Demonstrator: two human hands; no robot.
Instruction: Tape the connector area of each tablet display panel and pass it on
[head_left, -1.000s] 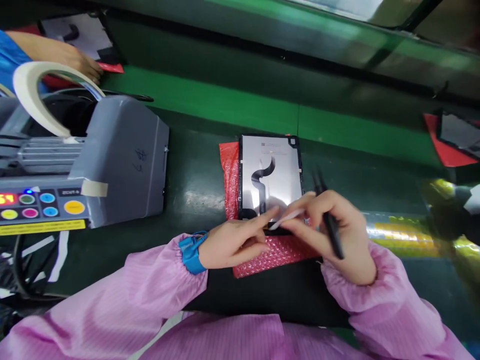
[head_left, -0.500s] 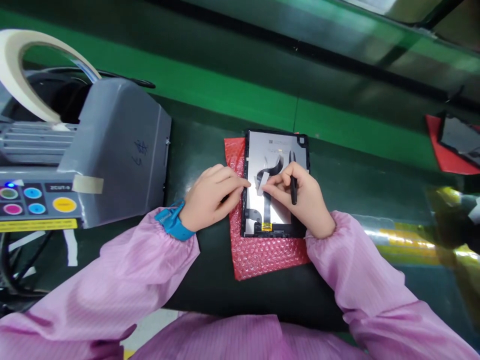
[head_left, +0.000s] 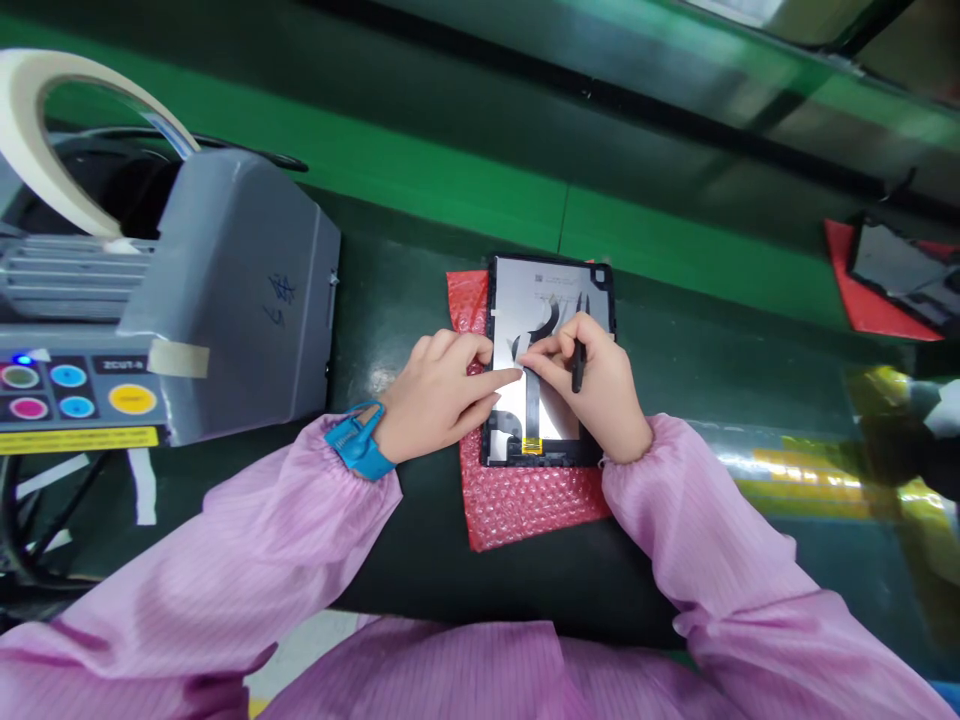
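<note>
In front of us the dark green desk (head_left: 397, 300) runs across the view, its near edge just ahead of our body. At its left end stands the grey dispenser (head_left: 240, 300), coloured buttons facing our side; a large cream tape roll (head_left: 22, 130) stands upright in it, and what else lies in its dark well we cannot tell. About the middle of the desk, closer to the near edge, a red bubble pouch (head_left: 536, 505) lies flat; whether anything is inside we cannot tell. On top of it, not in it, rests the panel (head_left: 553, 412), silver back upward in a black frame, the pouch showing along its left and near edges. Toward the desk's right end a second pouch (head_left: 841, 275), also red, lies under a dark part (head_left: 892, 270). Our left hand (head_left: 431, 400) is loosely spread with nothing in its grasp, index fingertip over the panel beside the right fingertips. Our right hand (head_left: 600, 390) leans over the panel's right half, thumb and finger pinching a white strip (head_left: 523, 345) at the black ribbon (head_left: 533, 405); black tweezers (head_left: 578, 367) are tucked in the same hand, prongs toward the far edge. A yellow tab (head_left: 532, 446) sits at the ribbon's near end.
</note>
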